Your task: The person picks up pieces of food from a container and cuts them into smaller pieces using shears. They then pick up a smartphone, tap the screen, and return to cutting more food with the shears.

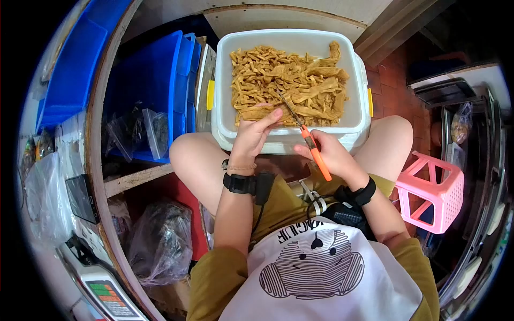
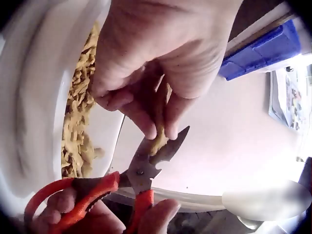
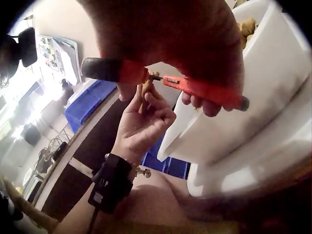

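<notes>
In the left wrist view my left hand (image 2: 170,53) pinches a yellow-brown, wrinkled food strip (image 2: 161,126) between thumb and fingertips. Its lower end lies between the parted blades of a pair of scissors (image 2: 140,173) with orange-red handles. My right hand (image 1: 333,154) grips those handles, fingers through the loop. Both hands are over the near side of a white plastic tub (image 1: 224,59). Inside the tub lies a heap of yellow-brown pieces (image 1: 262,69), short on the left, with longer, wider strips (image 1: 326,85) on the right.
The tub has yellow side handles (image 1: 210,94) and stands between the person's knees. Blue plastic bins (image 1: 144,85) fill a shelf at the left, above a clear plastic bag (image 1: 160,241). A pink stool (image 1: 433,192) stands at the right on the red tiled floor (image 1: 393,85).
</notes>
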`<move>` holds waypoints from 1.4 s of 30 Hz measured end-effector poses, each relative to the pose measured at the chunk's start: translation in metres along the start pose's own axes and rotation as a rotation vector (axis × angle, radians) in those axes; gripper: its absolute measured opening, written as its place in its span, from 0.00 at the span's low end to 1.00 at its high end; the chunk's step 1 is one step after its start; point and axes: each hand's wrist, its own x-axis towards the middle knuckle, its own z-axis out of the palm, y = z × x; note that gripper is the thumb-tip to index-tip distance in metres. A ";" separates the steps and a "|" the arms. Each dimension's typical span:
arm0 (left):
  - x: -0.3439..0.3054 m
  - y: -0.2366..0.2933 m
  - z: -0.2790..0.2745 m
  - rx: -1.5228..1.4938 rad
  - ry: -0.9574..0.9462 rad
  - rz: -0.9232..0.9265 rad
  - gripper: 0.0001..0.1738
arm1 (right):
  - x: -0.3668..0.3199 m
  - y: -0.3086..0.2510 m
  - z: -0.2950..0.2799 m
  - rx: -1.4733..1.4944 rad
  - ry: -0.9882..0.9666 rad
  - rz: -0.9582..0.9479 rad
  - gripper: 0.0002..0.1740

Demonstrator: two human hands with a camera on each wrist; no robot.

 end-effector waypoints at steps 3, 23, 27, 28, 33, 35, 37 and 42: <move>0.001 0.002 -0.002 -0.007 -0.015 -0.006 0.18 | -0.002 -0.003 -0.004 0.019 0.005 0.059 0.32; 0.021 -0.005 -0.032 0.034 0.305 0.129 0.18 | -0.177 -0.206 -0.103 -0.971 -0.190 -0.734 0.46; 0.017 -0.002 -0.019 -0.015 0.195 0.063 0.16 | -0.143 -0.201 -0.086 -0.759 0.072 -1.092 0.36; 0.020 -0.003 -0.021 0.005 0.252 0.043 0.14 | -0.136 -0.198 -0.085 -0.760 -0.010 -1.205 0.31; 0.015 -0.002 -0.021 0.005 0.232 -0.004 0.09 | -0.113 -0.205 -0.079 -0.157 -0.386 -1.091 0.33; 0.020 -0.005 -0.031 0.019 0.204 -0.022 0.10 | -0.110 -0.205 -0.073 -0.138 -0.324 -1.090 0.32; 0.020 -0.005 -0.025 0.035 0.229 -0.035 0.11 | -0.112 -0.203 -0.064 -0.183 -0.244 -1.086 0.31; 0.014 -0.011 -0.034 -0.170 0.057 -0.087 0.09 | -0.135 -0.192 -0.057 -0.454 0.044 -1.117 0.29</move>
